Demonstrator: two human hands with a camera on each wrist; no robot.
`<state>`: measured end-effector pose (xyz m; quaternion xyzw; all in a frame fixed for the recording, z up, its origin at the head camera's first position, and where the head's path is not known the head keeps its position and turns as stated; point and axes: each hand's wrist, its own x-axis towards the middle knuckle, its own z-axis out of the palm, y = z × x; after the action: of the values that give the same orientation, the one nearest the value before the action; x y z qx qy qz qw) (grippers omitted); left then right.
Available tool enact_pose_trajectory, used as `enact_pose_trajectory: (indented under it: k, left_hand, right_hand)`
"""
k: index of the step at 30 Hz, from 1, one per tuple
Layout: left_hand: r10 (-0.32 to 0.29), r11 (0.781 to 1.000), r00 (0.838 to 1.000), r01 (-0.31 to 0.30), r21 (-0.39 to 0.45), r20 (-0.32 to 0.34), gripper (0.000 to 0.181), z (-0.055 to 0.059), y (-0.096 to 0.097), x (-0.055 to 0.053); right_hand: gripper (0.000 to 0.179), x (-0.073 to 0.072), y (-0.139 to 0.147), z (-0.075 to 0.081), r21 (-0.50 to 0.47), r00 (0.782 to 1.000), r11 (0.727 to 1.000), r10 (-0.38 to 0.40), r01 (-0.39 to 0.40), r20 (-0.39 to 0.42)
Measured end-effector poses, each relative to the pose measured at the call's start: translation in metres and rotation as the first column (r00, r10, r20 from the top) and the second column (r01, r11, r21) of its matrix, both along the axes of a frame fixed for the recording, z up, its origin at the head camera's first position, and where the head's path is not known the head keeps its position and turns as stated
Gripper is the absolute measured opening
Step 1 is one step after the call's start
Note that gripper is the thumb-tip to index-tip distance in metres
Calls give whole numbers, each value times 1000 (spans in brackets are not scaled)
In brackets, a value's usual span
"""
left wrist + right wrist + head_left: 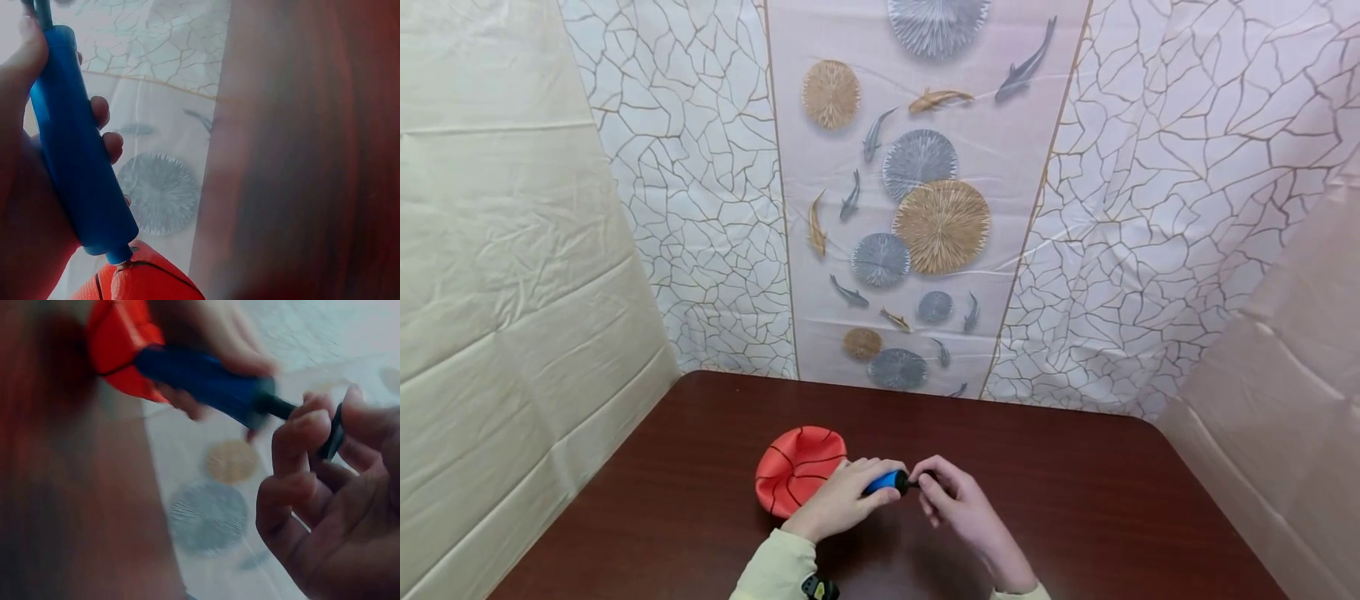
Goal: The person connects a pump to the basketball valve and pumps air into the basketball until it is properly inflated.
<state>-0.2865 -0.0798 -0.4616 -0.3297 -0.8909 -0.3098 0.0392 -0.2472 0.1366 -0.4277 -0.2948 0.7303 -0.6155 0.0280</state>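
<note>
My left hand (846, 497) grips the blue barrel of a hand pump (81, 144), its fingers wrapped round the body. The pump's nozzle end meets a partly collapsed red ball (797, 468) with black seam lines, like a small basketball. In the right wrist view the ball (122, 353) lies at the far end of the barrel. My right hand (953, 500) pinches the black T-shaped handle (333, 434) between thumb and fingers. A short length of dark rod shows between the handle and the barrel's black end cap.
The dark reddish-brown table (1075, 500) stretches out around both hands. Behind it hangs a patterned cloth (895, 208) with fish and round motifs. Plain cream sheets (512, 292) close off the sides. A dark watch-like band (820, 587) sits at the left sleeve.
</note>
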Motion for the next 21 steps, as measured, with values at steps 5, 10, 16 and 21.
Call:
enact_pose_trajectory:
  k: [5, 10, 16, 21]
  left_hand:
    - [-7, 999, 1000, 6, -48, -16, 48, -2, 3, 1]
    - [-46, 997, 997, 42, -62, -61, 43, 0, -4, -2]
    - [-45, 998, 995, 42, -37, -88, 44, 6, -17, -5]
    - [32, 999, 992, -32, 0, -121, 39, 6, -29, -7]
  right_hand:
    - [24, -7, -6, -14, 39, 999, 999, 34, -35, 23]
    - [25, -10, 3, -16, 92, 995, 992, 86, -91, 54]
    - [26, -4, 10, -2, 75, 988, 987, 138, -143, 70]
    - [23, 6, 27, 13, 0, 993, 994, 113, -113, 19]
